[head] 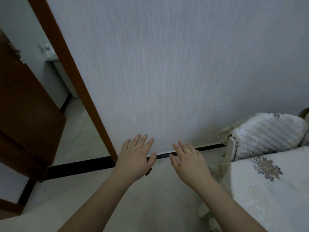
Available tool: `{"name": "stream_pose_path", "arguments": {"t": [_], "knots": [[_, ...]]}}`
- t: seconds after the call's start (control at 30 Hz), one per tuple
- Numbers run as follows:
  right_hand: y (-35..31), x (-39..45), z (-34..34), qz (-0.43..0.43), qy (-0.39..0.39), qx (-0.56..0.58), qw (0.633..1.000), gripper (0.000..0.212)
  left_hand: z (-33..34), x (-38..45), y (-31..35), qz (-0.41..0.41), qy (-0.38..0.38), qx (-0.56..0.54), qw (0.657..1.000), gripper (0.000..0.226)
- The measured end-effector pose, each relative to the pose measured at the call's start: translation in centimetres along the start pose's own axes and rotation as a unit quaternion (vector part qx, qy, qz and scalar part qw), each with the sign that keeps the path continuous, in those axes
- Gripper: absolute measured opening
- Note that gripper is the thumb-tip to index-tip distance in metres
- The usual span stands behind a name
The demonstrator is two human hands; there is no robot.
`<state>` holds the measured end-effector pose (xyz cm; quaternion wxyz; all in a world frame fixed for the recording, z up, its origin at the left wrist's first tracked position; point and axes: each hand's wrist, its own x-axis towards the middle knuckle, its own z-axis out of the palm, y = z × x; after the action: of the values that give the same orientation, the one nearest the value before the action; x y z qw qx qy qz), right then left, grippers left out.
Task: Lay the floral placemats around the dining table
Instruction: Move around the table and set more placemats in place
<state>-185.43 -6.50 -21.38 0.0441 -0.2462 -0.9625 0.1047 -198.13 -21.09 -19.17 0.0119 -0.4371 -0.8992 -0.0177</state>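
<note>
Reaching forward over the pale tiled floor (150, 206), the person's left hand (136, 158) and right hand (189, 162) hover flat, fingers spread wide, holding nothing. At four o'clock lies a white cloth with an embroidered grey-and-gold flower (267, 190), possibly a placemat on the dining table, though that cannot be told. Beyond, at three o'clock, sits a white quilted cushion (265, 131); at twelve, a textured grey-white wall (167, 72); at nine, a brown wooden door (25, 114). Judging by this, laying seems barely begun.

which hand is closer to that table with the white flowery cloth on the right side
Right. The right hand is held out open, palm down, over the floor just left of the cloth-covered table. The left hand, also open and empty, is farther left, in front of the brown door frame.
</note>
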Motion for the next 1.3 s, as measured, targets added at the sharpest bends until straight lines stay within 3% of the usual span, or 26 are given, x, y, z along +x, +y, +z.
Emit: {"name": "stream_pose_path", "arguments": {"t": [0.17, 0.37, 0.57, 0.7, 0.8, 1.1, 1.3], "knots": [[-0.4, 6.0, 1.4, 0.05, 0.02, 0.01, 0.999, 0.072, 1.6, 6.6, -3.0, 0.011, 0.006, -0.02, 1.0, 0.078], [-1.5, 13.2, 0.9, 0.088, 0.018, -0.004, 0.996, 0.086, 2.8, 13.8, -7.5, 0.071, -0.009, -0.016, 0.997, 0.079], [-0.3, 16.9, 0.2, 0.164, 0.01, -0.009, 0.986, 0.059, 2.5, 21.0, -8.0, 0.15, -0.019, -0.032, 0.988, 0.08], [1.9, 18.1, -0.3, 0.214, 0.024, -0.018, 0.976, 0.07, 2.9, 25.1, -6.0, 0.198, -0.033, -0.046, 0.979, 0.081], [4.6, 19.2, -0.8, 0.247, 0.023, -0.019, 0.969, 0.055, 3.1, 28.4, -3.6, 0.23, -0.036, -0.041, 0.972, 0.082], [15.0, 23.4, -1.5, 0.327, 0.049, 0.017, 0.944, 0.054, 4.1, 39.0, 6.5, 0.328, -0.021, -0.037, 0.944, 0.077], [21.6, 26.1, -3.4, 0.36, 0.08, 0.001, 0.93, 0.072, 3.3, 45.1, 12.2, 0.363, -0.013, -0.031, 0.931, 0.078]]}}
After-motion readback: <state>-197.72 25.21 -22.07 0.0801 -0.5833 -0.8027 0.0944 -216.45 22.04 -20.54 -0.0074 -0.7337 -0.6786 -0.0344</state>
